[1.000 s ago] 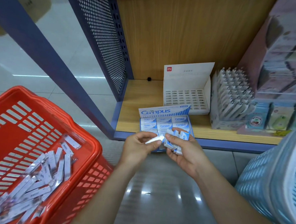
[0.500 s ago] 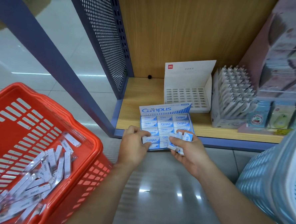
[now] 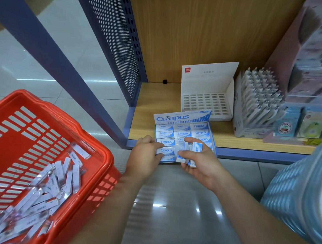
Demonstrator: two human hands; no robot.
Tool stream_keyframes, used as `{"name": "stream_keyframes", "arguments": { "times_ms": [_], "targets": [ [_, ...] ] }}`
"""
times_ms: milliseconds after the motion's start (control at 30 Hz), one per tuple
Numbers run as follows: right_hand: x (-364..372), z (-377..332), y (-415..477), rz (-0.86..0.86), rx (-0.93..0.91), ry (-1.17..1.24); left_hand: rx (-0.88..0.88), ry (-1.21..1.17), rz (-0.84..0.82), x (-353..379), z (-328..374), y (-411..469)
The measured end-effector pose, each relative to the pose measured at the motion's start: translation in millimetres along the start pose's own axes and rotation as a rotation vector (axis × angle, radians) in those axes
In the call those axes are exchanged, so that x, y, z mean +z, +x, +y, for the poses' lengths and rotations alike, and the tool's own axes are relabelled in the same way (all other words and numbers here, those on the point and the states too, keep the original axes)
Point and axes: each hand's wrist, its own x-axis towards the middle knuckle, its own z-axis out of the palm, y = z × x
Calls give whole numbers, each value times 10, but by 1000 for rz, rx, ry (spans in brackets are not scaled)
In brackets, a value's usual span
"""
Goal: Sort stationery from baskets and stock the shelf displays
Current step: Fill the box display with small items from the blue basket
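A blue and white Campus display box (image 3: 183, 118) sits at the front edge of the wooden shelf (image 3: 150, 102), filled with rows of small Campus erasers (image 3: 199, 126). My left hand (image 3: 147, 155) pinches one eraser in the box's front left row between thumb and fingers. My right hand (image 3: 201, 160) holds a small bunch of loose erasers (image 3: 194, 149) over the box's front right corner. A red basket (image 3: 48, 126) at the left holds several long white packets (image 3: 44, 194).
An empty white slotted display box (image 3: 207, 87) stands behind the Campus box. A white rack of pens (image 3: 255, 101) and pastel card packs (image 3: 307, 123) fill the shelf's right side. A pale blue basket (image 3: 303, 191) sits at the right. A perforated blue panel (image 3: 112, 34) bounds the shelf's left.
My left hand carried an eraser from my right hand down into the box's front left row. Both hands moved forward to the box.
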Motion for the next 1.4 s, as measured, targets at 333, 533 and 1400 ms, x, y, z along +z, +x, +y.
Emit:
{"name": "stream_keyframes", "arguments": {
  "times_ms": [333,533,1400],
  "targets": [
    [-27,25,19,165,-136,-86,-51,-39,39,62,92,79],
    [-34,-50,-43,48,-51,-13,-71,-140,73,113,56,132],
    [0,-30,85,179,-216,-564,-285,-493,135,110,164,-264]
  ]
}}
